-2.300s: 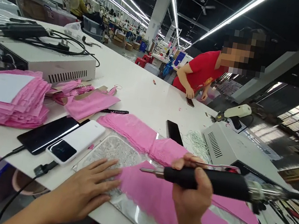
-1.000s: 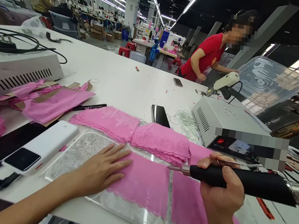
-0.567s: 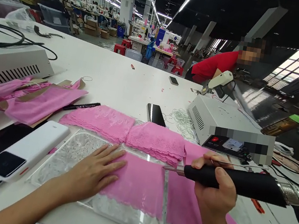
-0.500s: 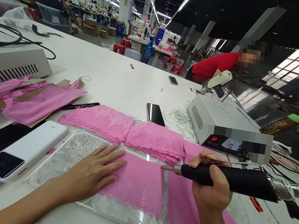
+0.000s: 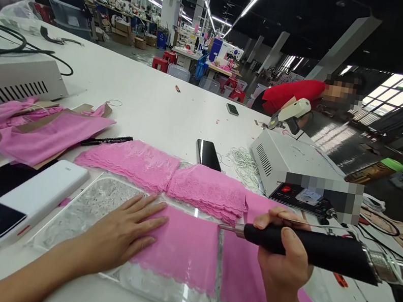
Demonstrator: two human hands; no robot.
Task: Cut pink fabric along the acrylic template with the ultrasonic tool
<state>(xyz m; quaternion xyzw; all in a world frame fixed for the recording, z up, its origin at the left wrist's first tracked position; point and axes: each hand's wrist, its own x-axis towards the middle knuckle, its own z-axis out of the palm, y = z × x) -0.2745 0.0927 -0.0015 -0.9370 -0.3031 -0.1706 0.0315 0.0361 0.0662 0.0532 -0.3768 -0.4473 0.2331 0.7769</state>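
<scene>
My left hand [image 5: 128, 231] lies flat with fingers spread, pressing on the left part of a pink fabric piece [image 5: 185, 249] over a clear plastic template [image 5: 184, 297]. My right hand [image 5: 287, 253] is wrapped round a hand-held ultrasonic welder [image 5: 316, 250] with a black grip and a thin metal tip. That tip touches or hovers just over the piece's upper right corner; I cannot tell which. To the right, past a narrow gap, lies another pink fabric piece [image 5: 238, 276], partly hidden by my right hand. Two stacks of pink lace [image 5: 133, 163] [image 5: 210, 191] sit behind.
A white power bank [image 5: 31, 200] lies left, near pink pieces on cardboard [image 5: 49, 138]. Behind the lace are a black phone [image 5: 208, 155], tangled pale cord [image 5: 243, 166] and a grey control box [image 5: 293, 156]. A person in red [image 5: 291, 96] bends beyond the table.
The view has shifted slightly. Both hands and the welder tip keep nearly the same place on the fabric. The person in red has moved a little to the right.
</scene>
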